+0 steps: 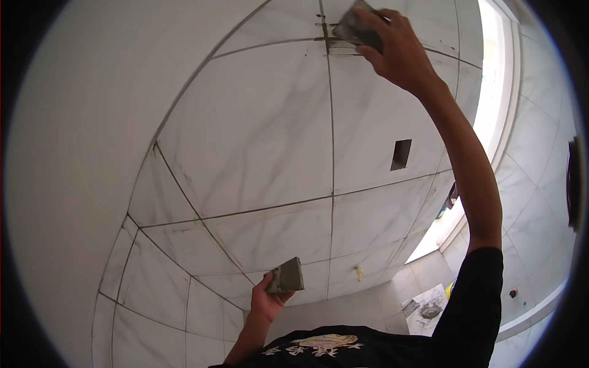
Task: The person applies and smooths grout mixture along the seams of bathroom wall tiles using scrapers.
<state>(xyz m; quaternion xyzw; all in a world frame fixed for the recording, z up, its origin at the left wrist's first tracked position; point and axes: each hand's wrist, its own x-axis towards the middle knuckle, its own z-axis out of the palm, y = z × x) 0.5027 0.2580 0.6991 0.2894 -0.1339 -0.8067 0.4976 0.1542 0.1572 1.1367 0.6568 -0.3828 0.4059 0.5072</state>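
High on the tiled wall [264, 122], my right hand [396, 52] grips a grey flat block [354, 27] and presses it on the tiles beside a joint crossing. Dark grey smears lie around that crossing. Low in the view, my left hand [268, 300] holds another flat piece [287, 276] coated with grey-green paste, its fingers partly hidden behind it. The wall tiles are white with grey veins, and dark lines run along their joints.
A rectangular cutout [400, 154] is in the wall below my right hand. A pale yellow pipe fitting [359, 273] sticks out lower down. A bright window opening [491, 80] is on the right. Grey material [430, 310] lies on a white sheet near the floor.
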